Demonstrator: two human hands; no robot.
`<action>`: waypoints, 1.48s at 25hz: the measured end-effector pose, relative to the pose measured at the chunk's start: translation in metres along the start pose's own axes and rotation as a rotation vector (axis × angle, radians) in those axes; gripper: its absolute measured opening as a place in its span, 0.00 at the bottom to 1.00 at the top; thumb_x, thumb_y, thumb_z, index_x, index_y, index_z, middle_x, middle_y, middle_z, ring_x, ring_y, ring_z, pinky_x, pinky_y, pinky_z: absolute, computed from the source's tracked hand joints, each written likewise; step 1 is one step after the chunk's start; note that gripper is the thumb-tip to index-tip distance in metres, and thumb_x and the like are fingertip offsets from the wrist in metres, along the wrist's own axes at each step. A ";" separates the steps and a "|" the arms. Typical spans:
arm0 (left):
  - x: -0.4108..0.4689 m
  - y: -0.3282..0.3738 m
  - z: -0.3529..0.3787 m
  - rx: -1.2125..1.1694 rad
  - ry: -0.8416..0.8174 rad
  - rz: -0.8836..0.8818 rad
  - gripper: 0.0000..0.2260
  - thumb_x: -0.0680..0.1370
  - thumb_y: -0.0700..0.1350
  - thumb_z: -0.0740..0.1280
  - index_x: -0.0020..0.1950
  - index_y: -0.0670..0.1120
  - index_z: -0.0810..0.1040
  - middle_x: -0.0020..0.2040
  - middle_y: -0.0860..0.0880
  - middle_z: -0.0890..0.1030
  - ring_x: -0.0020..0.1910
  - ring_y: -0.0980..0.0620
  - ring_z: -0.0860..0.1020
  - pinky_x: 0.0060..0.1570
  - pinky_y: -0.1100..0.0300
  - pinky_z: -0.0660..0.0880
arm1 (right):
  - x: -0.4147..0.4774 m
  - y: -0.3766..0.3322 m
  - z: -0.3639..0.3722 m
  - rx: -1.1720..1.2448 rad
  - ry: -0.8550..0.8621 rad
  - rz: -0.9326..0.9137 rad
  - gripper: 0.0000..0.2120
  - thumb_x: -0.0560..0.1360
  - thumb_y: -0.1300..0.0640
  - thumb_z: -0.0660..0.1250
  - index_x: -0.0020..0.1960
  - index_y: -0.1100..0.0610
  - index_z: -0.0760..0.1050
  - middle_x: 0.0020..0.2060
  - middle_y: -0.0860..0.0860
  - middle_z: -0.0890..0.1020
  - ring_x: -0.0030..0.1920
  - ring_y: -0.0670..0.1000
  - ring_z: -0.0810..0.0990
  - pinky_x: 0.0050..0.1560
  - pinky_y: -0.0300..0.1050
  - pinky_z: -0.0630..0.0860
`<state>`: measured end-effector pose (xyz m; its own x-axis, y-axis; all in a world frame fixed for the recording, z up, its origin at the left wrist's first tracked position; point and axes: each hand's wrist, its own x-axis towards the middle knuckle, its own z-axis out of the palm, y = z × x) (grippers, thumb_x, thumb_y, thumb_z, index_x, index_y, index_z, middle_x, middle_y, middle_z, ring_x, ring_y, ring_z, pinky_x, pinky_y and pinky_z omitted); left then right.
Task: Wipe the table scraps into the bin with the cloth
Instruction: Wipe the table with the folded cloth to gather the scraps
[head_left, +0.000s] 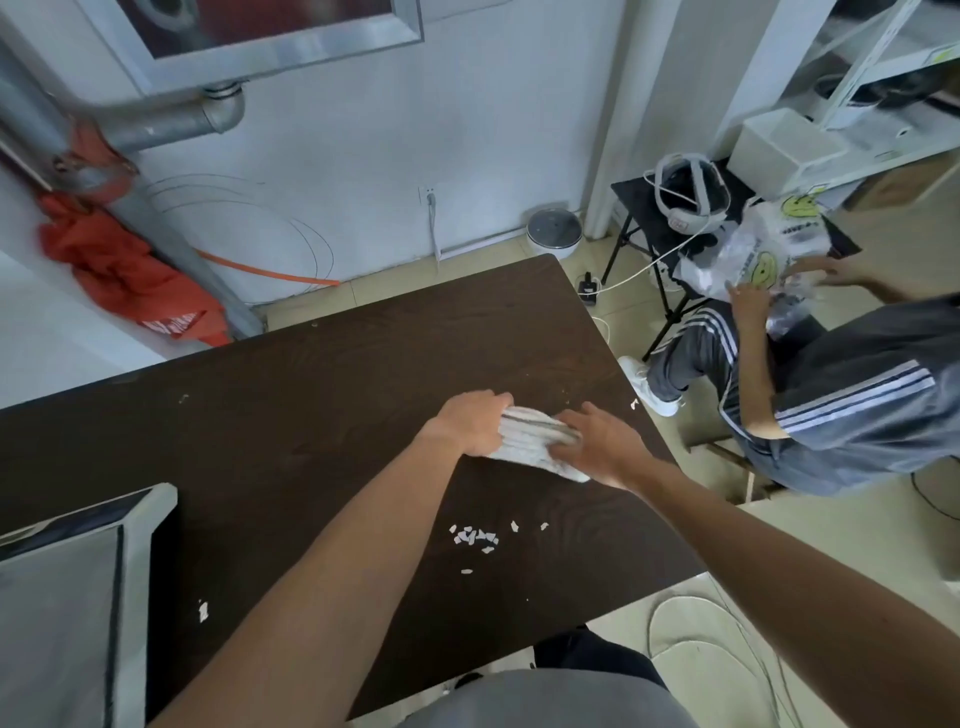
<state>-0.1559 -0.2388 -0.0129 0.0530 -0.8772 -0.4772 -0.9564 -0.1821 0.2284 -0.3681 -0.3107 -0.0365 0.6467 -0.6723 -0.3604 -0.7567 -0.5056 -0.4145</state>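
Cloth (524, 439) is a bunched-up white towel with a grey stripe, sitting on the dark wood table (291, 395) over toward the table's right edge, and both hands are on it. The left hand (470, 423) has its fingers curled over the cloth's far left end, closed around the fabric. The right hand (602, 441) is pressed on the cloth's right end with fingers bent into it — gripping it too, as far as I can see. The scraps (475, 536) are small white paper bits in a loose cluster on the table, on the near side of the cloth and apart from it, with a couple of strays just right of the cluster and one lone bit (203, 611) well off to the left of it, closer to the table's near edge. One more tiny piece (634, 404) sits right at the table's right edge, beyond the cloth. A grey-framed tray-like thing (130, 551) rests at the table's near left corner — can't tell exactly what it is. Off the table's right side a second person (841, 395) in a grey striped outfit sits handling a clear plastic bag (748, 249) with yellow smiley faces. A round white bin-looking thing (554, 232) sits on the floor past the table's far right corner, by the wall.
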 end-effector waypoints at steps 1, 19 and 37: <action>0.003 -0.002 -0.008 -0.013 0.026 -0.013 0.18 0.77 0.42 0.67 0.66 0.50 0.71 0.56 0.47 0.77 0.50 0.47 0.76 0.46 0.54 0.69 | 0.005 -0.001 -0.007 -0.025 0.042 -0.038 0.24 0.72 0.39 0.65 0.67 0.43 0.71 0.51 0.47 0.73 0.55 0.54 0.77 0.53 0.49 0.74; 0.097 -0.005 -0.050 -0.025 0.219 -0.323 0.30 0.75 0.41 0.70 0.74 0.40 0.63 0.66 0.39 0.73 0.63 0.38 0.75 0.60 0.46 0.73 | 0.190 0.008 -0.116 -0.395 0.016 -0.370 0.22 0.80 0.51 0.61 0.73 0.43 0.66 0.63 0.54 0.72 0.63 0.58 0.73 0.58 0.59 0.76; 0.133 -0.021 -0.042 -0.038 0.178 -0.385 0.32 0.76 0.39 0.70 0.78 0.46 0.61 0.68 0.40 0.74 0.63 0.38 0.75 0.62 0.47 0.73 | 0.221 0.024 -0.084 -0.239 -0.014 -0.272 0.25 0.76 0.53 0.64 0.72 0.44 0.67 0.62 0.54 0.69 0.64 0.59 0.70 0.59 0.57 0.73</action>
<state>-0.1170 -0.3705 -0.0455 0.4560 -0.8046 -0.3804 -0.8462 -0.5244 0.0948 -0.2508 -0.5169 -0.0560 0.8272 -0.4894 -0.2760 -0.5572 -0.7780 -0.2902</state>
